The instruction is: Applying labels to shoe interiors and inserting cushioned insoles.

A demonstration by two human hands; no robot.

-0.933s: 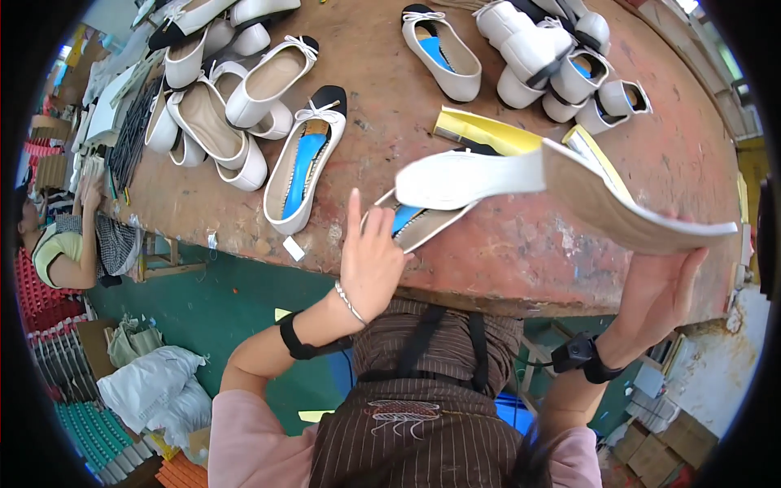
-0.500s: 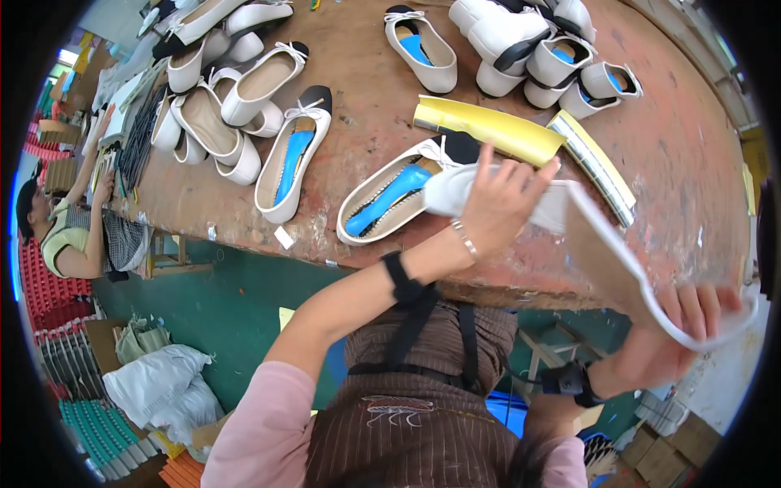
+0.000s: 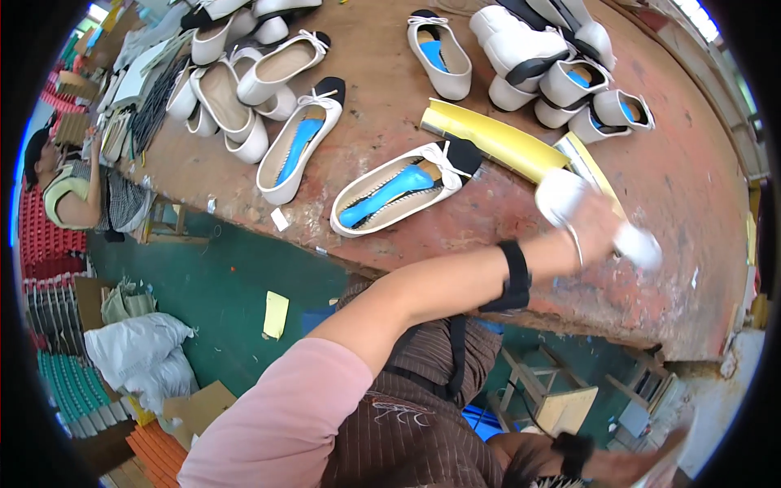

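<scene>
My left arm reaches across my body to the right, and my left hand [image 3: 598, 229] grips a blurred white shoe [image 3: 561, 193] just above the worn red-brown table [image 3: 691, 203]. Close beside it lie a yellow curved strip [image 3: 488, 140] and a white flat shoe with a blue insole [image 3: 399, 189]. A second such shoe [image 3: 294, 148] lies further left. My right hand [image 3: 639, 468], with a black wristband, is low at the bottom right edge. It is mostly cut off, so what it holds is hidden.
White shoes cluster at the table's far right [image 3: 553, 57] and pile up at its far left [image 3: 236, 73]. Another person [image 3: 73, 191] sits at the left. White bags [image 3: 134, 350], cardboard and a yellow paper [image 3: 275, 313] lie on the green floor. A wooden stool [image 3: 561, 403] stands under the table.
My left hand has swung from the table's middle to the right, carrying the white shoe. My right hand, with its white sheet, has dropped away to the bottom edge.
</scene>
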